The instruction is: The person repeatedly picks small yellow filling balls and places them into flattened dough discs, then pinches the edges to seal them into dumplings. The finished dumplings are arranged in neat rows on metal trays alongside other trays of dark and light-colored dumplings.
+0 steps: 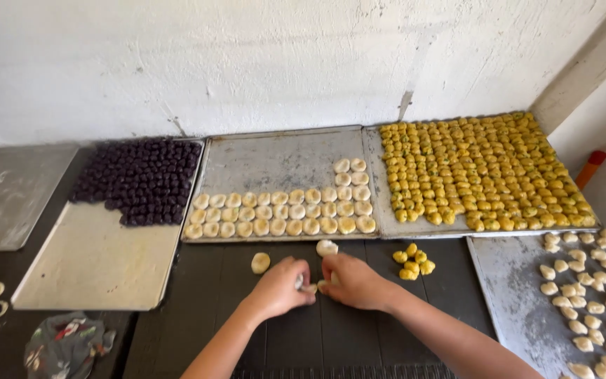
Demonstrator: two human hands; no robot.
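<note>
I saw left hand point(282, 286) and right hand point(351, 281) pinched together on small pale dough piece point(311, 287) | dark surface point(359, 323) | dough lay between both grips, equally near.

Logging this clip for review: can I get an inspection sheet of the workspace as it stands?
Surface: dark table, mostly covered by metal trays.
Job's things: small pale dough piece pinched between both hands; two dough rounds and a heap of yellow balls close by.
Clutter: crumpled bag at front left.
Hands: left hand and right hand closed on the dough piece.
Cables: nothing seen.
Surroundings: white wall; trays of dark balls, pale rounds and yellow balls.
</note>
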